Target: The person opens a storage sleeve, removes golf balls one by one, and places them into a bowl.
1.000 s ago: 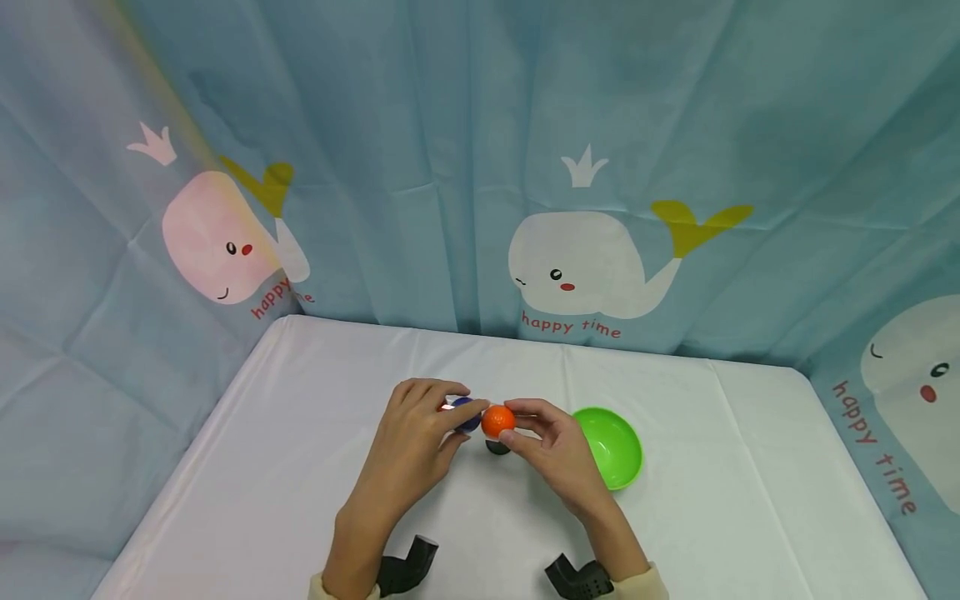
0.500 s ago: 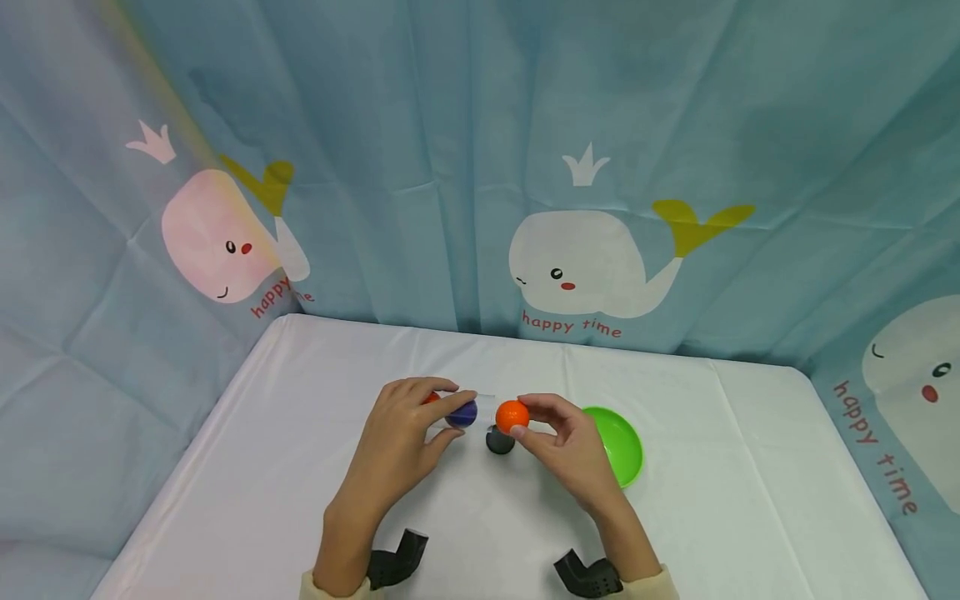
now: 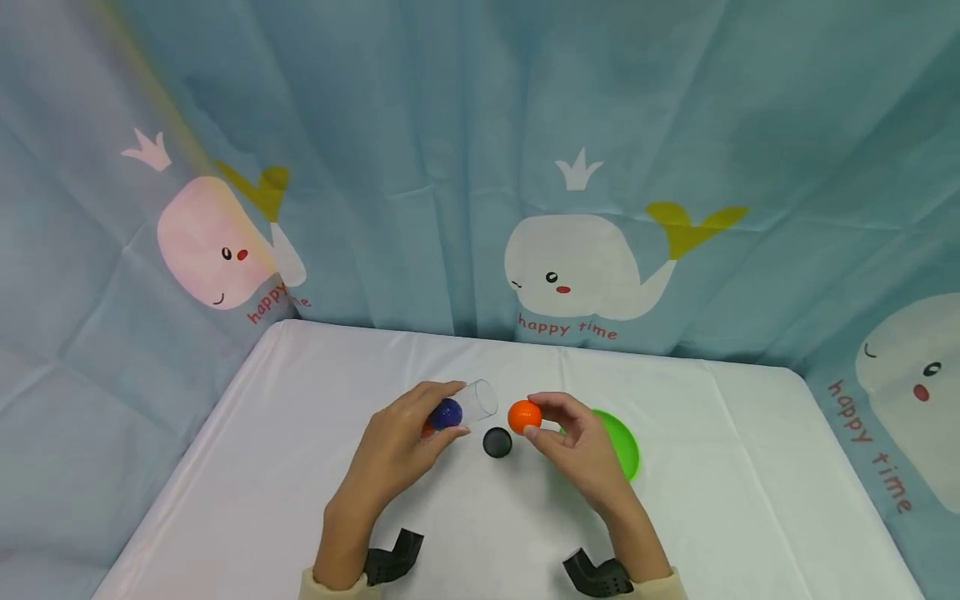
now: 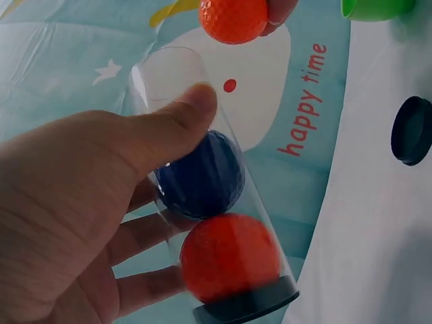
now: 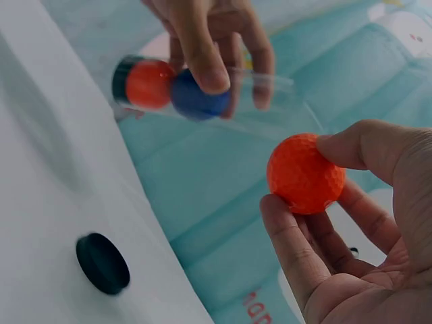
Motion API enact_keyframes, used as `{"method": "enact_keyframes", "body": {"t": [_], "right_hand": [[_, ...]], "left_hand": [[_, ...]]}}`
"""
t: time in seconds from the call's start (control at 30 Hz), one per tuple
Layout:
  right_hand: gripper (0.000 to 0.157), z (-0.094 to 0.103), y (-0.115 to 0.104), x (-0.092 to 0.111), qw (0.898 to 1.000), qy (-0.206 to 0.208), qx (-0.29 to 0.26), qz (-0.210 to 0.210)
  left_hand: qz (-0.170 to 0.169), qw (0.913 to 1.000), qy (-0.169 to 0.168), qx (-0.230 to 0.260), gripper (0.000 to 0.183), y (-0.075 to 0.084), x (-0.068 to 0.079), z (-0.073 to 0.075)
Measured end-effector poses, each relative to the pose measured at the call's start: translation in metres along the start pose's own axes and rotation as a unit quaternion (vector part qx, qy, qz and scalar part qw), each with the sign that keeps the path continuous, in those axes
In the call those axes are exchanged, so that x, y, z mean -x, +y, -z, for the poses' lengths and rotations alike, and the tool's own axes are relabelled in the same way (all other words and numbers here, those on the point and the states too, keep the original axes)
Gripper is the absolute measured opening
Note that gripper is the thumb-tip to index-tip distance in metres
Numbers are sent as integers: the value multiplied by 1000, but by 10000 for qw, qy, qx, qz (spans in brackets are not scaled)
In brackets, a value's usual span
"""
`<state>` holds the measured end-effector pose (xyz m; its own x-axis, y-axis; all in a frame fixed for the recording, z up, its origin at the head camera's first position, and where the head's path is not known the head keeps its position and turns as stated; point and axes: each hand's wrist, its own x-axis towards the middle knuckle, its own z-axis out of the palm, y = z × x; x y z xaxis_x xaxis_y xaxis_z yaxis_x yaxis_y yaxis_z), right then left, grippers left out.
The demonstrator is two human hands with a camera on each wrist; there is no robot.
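My left hand (image 3: 401, 437) grips a clear plastic tube (image 3: 482, 401), tilted with its uncapped end toward the right. Inside it a red-orange golf ball (image 4: 229, 260) lies against the black end cap (image 4: 248, 302), and a dark blue golf ball (image 4: 202, 177) touches it. Between thumb and fingertips my right hand (image 3: 577, 446) pinches an orange golf ball (image 3: 524, 417), just apart from the tube's uncapped end. A loose black cap (image 3: 497, 442) lies on the white cloth below the gap between the hands.
Behind the right hand stands a bright green bowl (image 3: 626, 446), partly hidden by it. A white cloth (image 3: 720, 500) covers the table. Blue curtains (image 3: 420, 167) with whale prints hang along the back and sides. A black wrist mount (image 3: 395, 557) sits on the left forearm.
The hands have drawn apart, and the orange ball has come away from the tube to the right. The tube's uncapped end and the loose black cap now show more fully.
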<state>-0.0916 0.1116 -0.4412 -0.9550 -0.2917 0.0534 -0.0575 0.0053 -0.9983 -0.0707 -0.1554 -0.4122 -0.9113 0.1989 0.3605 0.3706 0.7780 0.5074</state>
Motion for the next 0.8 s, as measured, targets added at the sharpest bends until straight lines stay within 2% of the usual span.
{"method": "enact_keyframes", "body": {"t": [0.33, 0.8], "right_hand": [[38, 22, -3, 4, 9971, 535, 530, -144], [36, 43, -9, 10, 9912, 730, 1088, 203]], "left_hand": [[521, 9973, -284, 444, 66, 1, -2, -8], [203, 9990, -118, 386, 62, -5, 0, -5]]}}
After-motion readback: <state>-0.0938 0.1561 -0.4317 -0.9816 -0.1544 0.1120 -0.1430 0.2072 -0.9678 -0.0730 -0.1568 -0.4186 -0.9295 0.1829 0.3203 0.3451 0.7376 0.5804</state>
